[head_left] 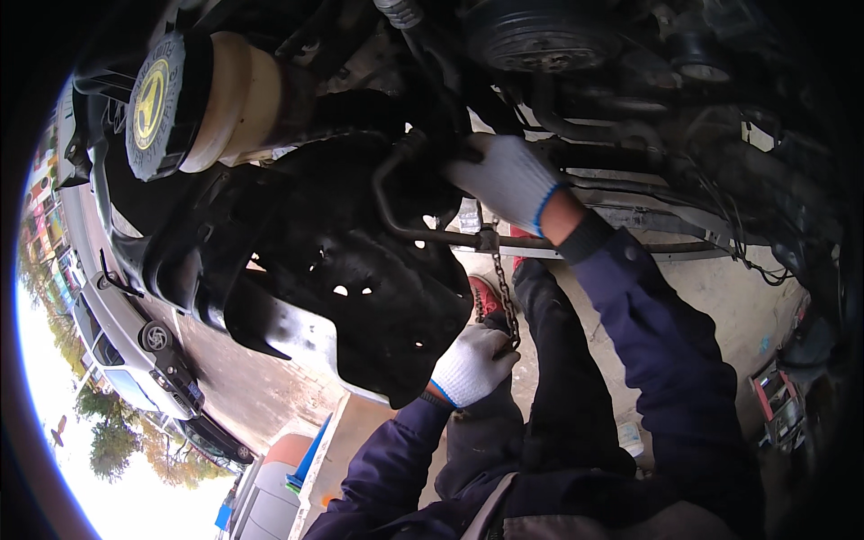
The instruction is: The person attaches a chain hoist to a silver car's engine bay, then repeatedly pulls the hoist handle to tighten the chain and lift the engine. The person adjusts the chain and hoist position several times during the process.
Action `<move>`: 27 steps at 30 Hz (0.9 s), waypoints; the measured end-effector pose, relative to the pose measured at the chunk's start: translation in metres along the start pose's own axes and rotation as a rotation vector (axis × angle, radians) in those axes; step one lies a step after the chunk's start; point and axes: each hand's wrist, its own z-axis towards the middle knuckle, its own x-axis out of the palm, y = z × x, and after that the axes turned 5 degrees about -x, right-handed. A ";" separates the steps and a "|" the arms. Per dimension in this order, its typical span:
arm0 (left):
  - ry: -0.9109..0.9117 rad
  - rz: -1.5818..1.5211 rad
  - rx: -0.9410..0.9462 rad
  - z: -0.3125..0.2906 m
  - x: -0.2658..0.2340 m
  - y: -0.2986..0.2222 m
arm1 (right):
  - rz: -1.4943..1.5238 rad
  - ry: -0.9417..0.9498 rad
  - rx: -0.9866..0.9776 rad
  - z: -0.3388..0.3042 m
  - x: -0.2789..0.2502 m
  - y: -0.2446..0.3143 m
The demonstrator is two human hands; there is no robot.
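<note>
Reservoir [243, 99] capped (contents hidden); left hand [472, 364] holding chain [502, 283].

White knit gloves with blue-edged wrists: the right glove [508, 175] at one o'clock, the left glove [474, 364] near five. Dark navy sleeves, the right sleeve [670, 337] at half past three, end in black ribbed cuffs [581, 236]; a round stud [630, 255] sits there. Dark trousers [571, 387] at four, red shoe [484, 293] near centre. Greyish panels [576, 527] at five seem jacket, though murky.
</note>
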 end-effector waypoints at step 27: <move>-0.165 -0.100 -0.448 0.016 0.018 0.123 | 1.752 -0.197 0.540 -0.198 0.109 -0.150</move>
